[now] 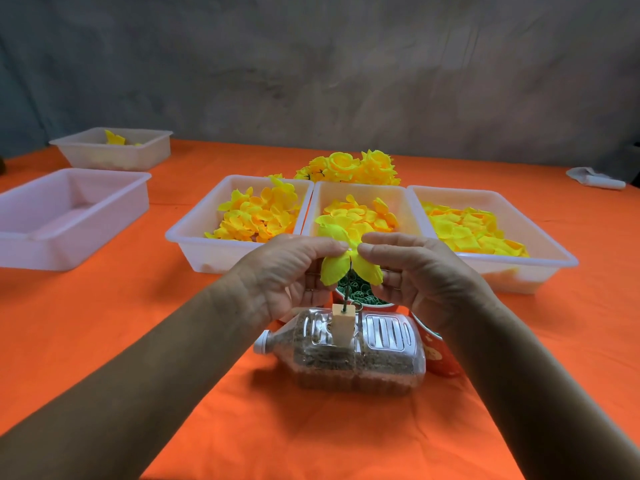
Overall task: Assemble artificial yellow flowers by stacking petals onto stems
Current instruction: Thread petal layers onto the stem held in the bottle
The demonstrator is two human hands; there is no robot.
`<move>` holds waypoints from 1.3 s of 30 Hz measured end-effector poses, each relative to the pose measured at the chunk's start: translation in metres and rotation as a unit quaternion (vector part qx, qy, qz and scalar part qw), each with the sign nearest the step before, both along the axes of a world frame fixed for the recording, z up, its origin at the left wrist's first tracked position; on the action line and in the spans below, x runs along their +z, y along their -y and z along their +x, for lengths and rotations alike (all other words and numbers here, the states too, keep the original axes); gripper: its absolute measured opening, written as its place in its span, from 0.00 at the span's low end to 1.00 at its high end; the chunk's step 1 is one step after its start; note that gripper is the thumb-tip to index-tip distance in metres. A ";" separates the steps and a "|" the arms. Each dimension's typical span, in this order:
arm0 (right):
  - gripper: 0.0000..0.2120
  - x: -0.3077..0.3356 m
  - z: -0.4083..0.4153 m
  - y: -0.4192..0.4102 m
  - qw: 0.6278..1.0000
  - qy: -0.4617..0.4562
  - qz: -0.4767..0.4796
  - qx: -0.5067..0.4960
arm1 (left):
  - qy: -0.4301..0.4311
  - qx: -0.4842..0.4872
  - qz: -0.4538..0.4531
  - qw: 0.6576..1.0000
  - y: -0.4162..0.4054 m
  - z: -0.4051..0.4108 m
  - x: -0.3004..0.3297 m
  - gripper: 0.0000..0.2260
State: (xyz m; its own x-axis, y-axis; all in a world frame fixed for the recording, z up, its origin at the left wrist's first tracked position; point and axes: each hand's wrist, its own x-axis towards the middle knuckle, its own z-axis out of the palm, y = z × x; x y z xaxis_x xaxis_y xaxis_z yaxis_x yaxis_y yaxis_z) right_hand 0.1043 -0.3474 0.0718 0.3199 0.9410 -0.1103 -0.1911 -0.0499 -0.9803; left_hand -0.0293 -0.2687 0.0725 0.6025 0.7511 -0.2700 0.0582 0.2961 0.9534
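Pinching a yellow petal layer [337, 263] between both hands, I held it over the thin green stem [347, 295]. My left hand [294, 271] gripped it from the left with thumb and forefinger, and my right hand [412, 271] matched from the right; the fingertips nearly met at the petal's centre. The stem stood upright in a pale wooden block [342, 323], which was set into a clear plastic bottle [349, 355] lying on its side, filled with brownish grit, white cap pointing left. Just beyond the bottle sat a red cup of small green rings [360, 289], partly hidden by my fingers; another red cup [440, 351] stood at the bottle's right end. Farther off, three translucent trays in a row held loose yellow petals: left tray [194, 233], middle tray [360, 192], right tray [540, 258]. Behind them lay a cluster of finished yellow flowers [349, 168]. Far left, two more trays [72, 216] rested on the orange tablecloth [173, 341].
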 end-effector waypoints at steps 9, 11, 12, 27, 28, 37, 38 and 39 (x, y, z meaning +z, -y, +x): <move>0.12 -0.007 0.000 -0.002 1.000 0.002 -0.017 0.002 | -0.018 0.002 0.006 1.000 -0.002 0.000 -0.007 0.03; 0.11 -0.008 0.000 -0.004 1.000 -0.009 -0.018 0.003 | -0.015 0.002 0.008 1.000 -0.002 0.001 -0.007 0.04; 0.10 -0.008 0.001 -0.004 1.000 -0.015 -0.018 0.003 | -0.013 0.002 0.010 1.000 -0.002 0.002 -0.008 0.04; 0.09 -0.016 0.001 -0.013 0.996 -0.078 -0.027 0.017 | 0.012 -0.015 0.003 1.000 -0.004 0.001 -0.014 0.03; 0.10 -0.016 0.001 -0.013 0.996 -0.080 -0.021 0.017 | 0.017 -0.016 0.003 1.000 -0.004 0.001 -0.014 0.03; 0.10 -0.016 0.001 -0.014 0.994 -0.101 -0.034 0.033 | 0.032 -0.039 0.008 0.999 -0.006 -0.001 -0.015 0.07; 0.10 -0.016 0.001 -0.014 0.994 -0.103 -0.032 0.033 | 0.036 -0.040 0.010 0.999 -0.006 -0.002 -0.015 0.12; 0.10 -0.015 0.002 -0.014 0.994 -0.104 -0.030 0.032 | 0.039 -0.038 0.010 0.998 -0.006 -0.002 -0.015 0.16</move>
State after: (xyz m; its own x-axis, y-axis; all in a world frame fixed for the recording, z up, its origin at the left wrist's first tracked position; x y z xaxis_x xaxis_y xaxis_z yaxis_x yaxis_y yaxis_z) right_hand 0.1059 -0.3331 0.0564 0.2236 0.9487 -0.2233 -0.3834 -0.1250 -0.9151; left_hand -0.0314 -0.2624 0.0572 0.6759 0.7077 -0.2057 0.0054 0.2743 0.9616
